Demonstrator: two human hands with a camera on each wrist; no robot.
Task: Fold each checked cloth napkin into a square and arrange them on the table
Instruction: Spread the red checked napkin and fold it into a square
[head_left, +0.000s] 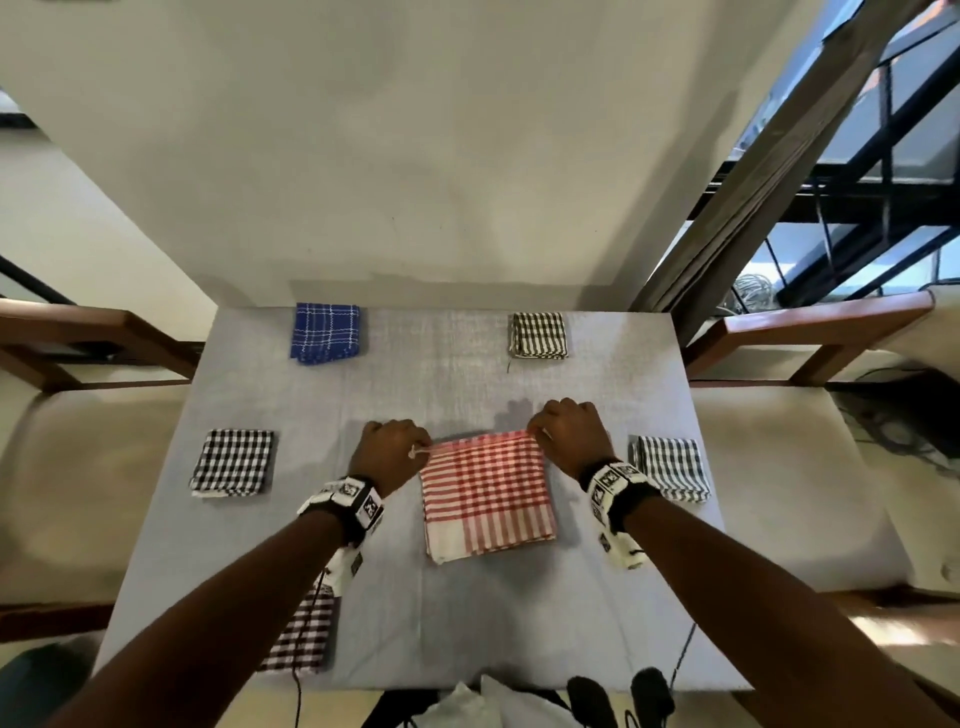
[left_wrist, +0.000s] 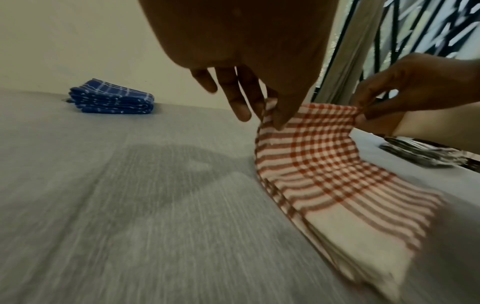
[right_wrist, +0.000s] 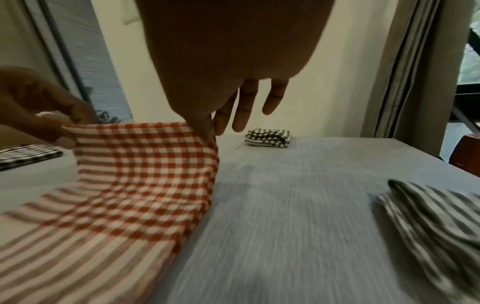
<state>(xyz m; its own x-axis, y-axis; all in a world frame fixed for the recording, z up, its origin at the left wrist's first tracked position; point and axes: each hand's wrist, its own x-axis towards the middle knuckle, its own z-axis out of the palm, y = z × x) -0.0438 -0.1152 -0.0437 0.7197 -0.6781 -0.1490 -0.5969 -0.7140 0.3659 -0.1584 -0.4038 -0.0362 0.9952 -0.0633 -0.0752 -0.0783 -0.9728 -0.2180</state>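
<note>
A: Maroon checked napkin (head_left: 304, 631), folded, lies under the left forearm. Hands?

B: Left hand (head_left: 392, 453) pinches one far corner of the red checked napkin (head_left: 485, 493); right hand (head_left: 570, 434) pinches the other. Far edge is lifted, near edge rests on the table (head_left: 441, 374).

A: Others?

B: Black checked napkin (head_left: 232, 461) lies left of the left hand; grey striped napkin (head_left: 672, 467) right of the right hand.

No readable text, label, brand or number is showing in any view. The white wristbands (head_left: 352, 498) are carrying black-and-white square marker patterns, which are not letters or digits. The checked cloth napkins and the grey tablecloth are bearing no writing.
</note>
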